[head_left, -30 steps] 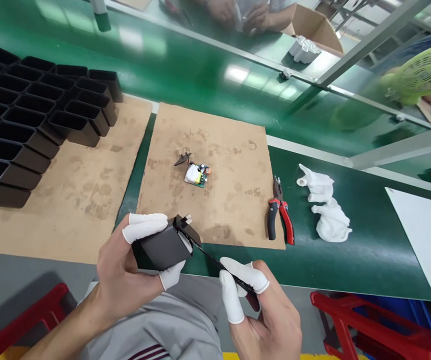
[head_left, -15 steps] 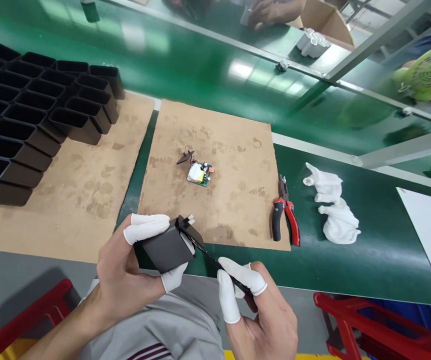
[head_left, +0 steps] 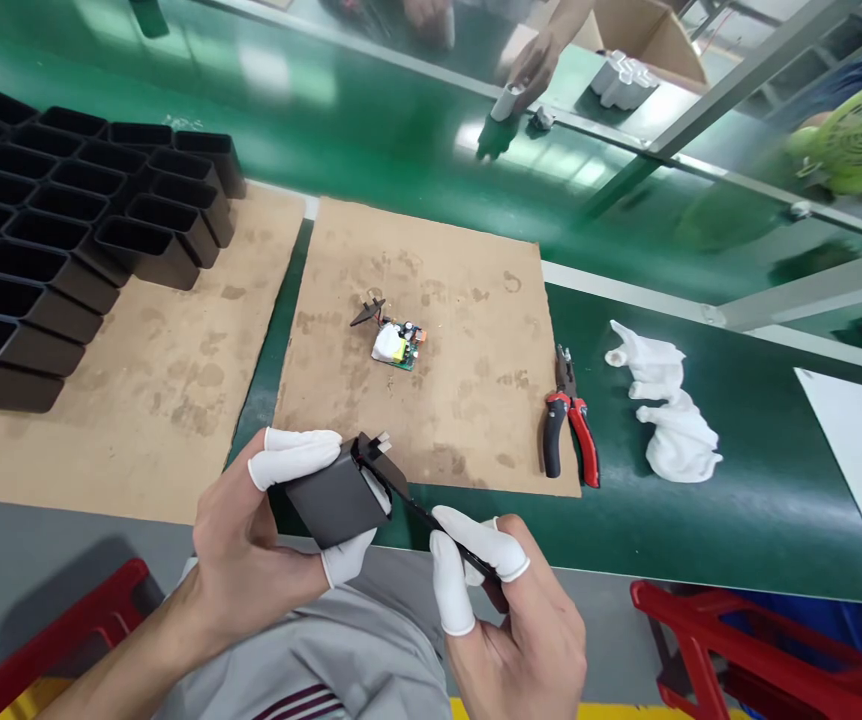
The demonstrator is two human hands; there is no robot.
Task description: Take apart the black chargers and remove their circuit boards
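My left hand (head_left: 251, 540), with white finger cots, grips a dark grey charger housing (head_left: 335, 495) between thumb and forefinger; metal prongs stick out of its plug cap (head_left: 378, 455). My right hand (head_left: 510, 620), also in finger cots, pinches a thin black tool (head_left: 442, 530) whose tip is pressed into the seam under the cap. Both hands hover over the near edge of the green bench, above my lap.
A small circuit board (head_left: 395, 347) lies on a brown cardboard sheet (head_left: 468, 300). Red-handled pliers (head_left: 567, 425) and white gloves (head_left: 663, 405) lie to the right. Rows of black housings (head_left: 63, 240) fill the left. Another person's hand (head_left: 525, 65) reaches onto the far belt.
My right hand has crept slightly left toward the housing with the tool. Across the belt, another person's hand has reached down and set a small grey object there.
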